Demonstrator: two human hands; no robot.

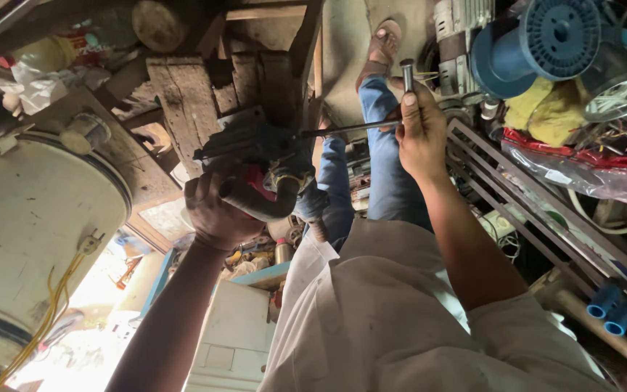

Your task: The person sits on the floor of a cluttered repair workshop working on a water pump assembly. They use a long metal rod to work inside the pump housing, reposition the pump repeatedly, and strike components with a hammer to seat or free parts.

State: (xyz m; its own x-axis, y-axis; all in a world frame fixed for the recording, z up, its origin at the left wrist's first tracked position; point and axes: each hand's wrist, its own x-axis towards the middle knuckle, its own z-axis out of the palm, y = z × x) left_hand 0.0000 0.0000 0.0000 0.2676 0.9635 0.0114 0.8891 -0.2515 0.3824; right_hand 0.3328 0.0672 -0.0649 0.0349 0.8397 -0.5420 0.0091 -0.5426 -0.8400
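My left hand [215,207] is closed around a dark, greasy curved part with a red piece [259,190], which sits under a dark metal assembly [244,141]. My right hand [421,131] grips the handle end of a long metal T-handle wrench [350,128]. The wrench's thin shaft runs left into the dark assembly, and its short cross piece [407,74] sticks up above my fingers. Both hands are over my lap; my blue-jeaned legs [390,174] and white shirt [371,312] fill the middle.
A large white drum [30,218] with yellow wires stands at left. Rough wooden planks [183,94] lie behind the assembly. At right are a blue spool [546,43], yellow cloth [542,109], a plastic bag, a grey metal frame [517,210] and blue pipe fittings [615,308].
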